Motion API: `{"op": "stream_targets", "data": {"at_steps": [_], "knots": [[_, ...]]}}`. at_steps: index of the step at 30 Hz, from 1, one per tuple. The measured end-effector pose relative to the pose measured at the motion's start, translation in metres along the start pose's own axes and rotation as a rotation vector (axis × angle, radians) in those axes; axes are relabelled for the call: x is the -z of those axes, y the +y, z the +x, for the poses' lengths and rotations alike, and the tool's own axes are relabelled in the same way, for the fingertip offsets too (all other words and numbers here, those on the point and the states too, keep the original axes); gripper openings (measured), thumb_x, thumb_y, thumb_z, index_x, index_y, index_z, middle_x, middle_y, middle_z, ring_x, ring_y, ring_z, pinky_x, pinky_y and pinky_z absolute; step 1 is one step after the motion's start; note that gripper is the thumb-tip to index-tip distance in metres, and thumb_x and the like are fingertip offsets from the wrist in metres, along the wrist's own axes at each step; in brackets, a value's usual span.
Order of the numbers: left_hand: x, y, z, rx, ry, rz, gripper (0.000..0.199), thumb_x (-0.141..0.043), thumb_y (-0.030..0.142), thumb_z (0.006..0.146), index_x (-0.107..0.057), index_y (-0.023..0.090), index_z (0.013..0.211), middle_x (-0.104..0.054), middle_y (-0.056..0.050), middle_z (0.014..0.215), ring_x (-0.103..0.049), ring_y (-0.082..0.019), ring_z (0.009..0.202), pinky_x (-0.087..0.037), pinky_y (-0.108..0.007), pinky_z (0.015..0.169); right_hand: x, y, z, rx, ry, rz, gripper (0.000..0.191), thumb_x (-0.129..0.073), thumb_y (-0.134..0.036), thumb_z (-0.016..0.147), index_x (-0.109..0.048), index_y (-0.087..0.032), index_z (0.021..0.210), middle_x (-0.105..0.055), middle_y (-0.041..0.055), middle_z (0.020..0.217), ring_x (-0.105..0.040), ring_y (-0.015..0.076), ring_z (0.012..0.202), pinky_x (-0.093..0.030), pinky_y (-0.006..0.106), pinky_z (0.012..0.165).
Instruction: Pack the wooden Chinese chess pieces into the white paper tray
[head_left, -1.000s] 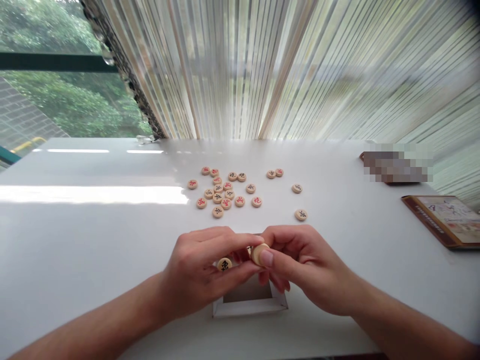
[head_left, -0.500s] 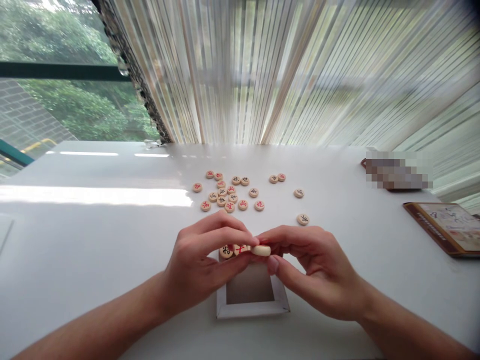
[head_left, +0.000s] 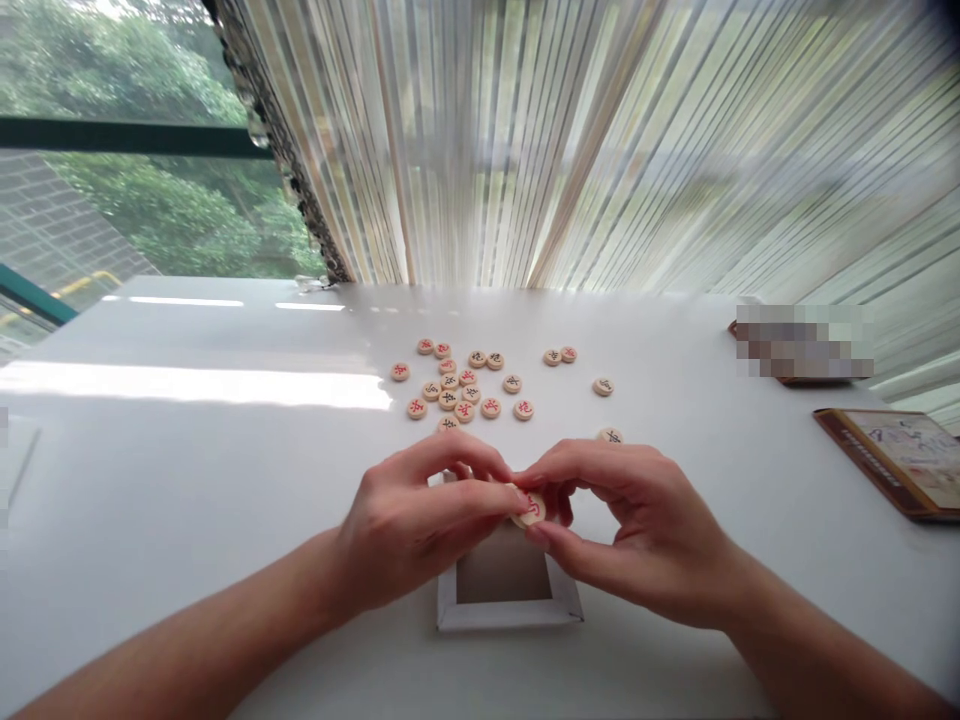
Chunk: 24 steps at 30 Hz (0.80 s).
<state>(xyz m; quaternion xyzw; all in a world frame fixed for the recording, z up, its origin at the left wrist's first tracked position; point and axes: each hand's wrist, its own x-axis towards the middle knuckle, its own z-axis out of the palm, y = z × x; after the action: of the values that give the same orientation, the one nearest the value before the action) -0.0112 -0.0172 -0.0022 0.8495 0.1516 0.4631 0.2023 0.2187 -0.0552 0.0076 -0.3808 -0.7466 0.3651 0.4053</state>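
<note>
Between my two hands, over a small white open box, is a round wooden piece with a red character, its face tilted up toward me. My left hand has its fingertips closed on the piece's left side. On its right side, my right hand pinches it between thumb and fingers. The front of the box shows a bare grey floor; its back part is hidden behind my hands. Beyond them, several round pieces with red or black characters lie scattered on the white table.
A brown-edged booklet or box lies at the right, with a blurred-out item behind it. One black-marked piece lies apart at the right. String curtains hang behind the table.
The held piece has turned from edge-on to showing its red face. My left fingers now cover the pieces that showed at the back of the box. The view has shifted slightly.
</note>
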Motion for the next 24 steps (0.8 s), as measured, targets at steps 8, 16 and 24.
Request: {"op": "stream_targets", "data": {"at_steps": [8,16,24], "knots": [[0.003,-0.015,0.003,0.131,0.156,0.057,0.026,-0.066,-0.005,0.086,-0.078,0.013,0.102,-0.076,-0.008,0.098,-0.073,-0.014,0.088,-0.062,-0.026,0.08,-0.001,-0.002,-0.001,0.158,0.042,-0.283,0.019,-0.075,-0.008,0.085,-0.072,-0.019,0.1,-0.075,0.0001,0.084,-0.064,0.0114,0.07,-0.054,0.024,0.068],[0.001,-0.03,0.002,0.234,0.217,0.063,0.025,-0.065,-0.001,0.088,-0.078,0.017,0.098,-0.077,-0.005,0.093,-0.073,-0.014,0.085,-0.061,-0.022,0.066,-0.018,0.004,-0.005,0.239,-0.165,-0.43,0.01,-0.067,-0.009,0.09,-0.07,-0.017,0.096,-0.068,0.0058,0.085,-0.057,0.0199,0.077,-0.052,0.031,0.067],[0.0,-0.031,0.0,0.228,0.204,0.083,0.024,-0.064,-0.001,0.088,-0.078,0.016,0.098,-0.077,-0.005,0.093,-0.072,-0.014,0.082,-0.06,-0.024,0.068,-0.028,0.008,-0.008,0.302,-0.238,-0.557,0.01,-0.063,-0.011,0.098,-0.073,-0.015,0.095,-0.07,0.0063,0.086,-0.055,0.0216,0.078,-0.05,0.035,0.071]]}}
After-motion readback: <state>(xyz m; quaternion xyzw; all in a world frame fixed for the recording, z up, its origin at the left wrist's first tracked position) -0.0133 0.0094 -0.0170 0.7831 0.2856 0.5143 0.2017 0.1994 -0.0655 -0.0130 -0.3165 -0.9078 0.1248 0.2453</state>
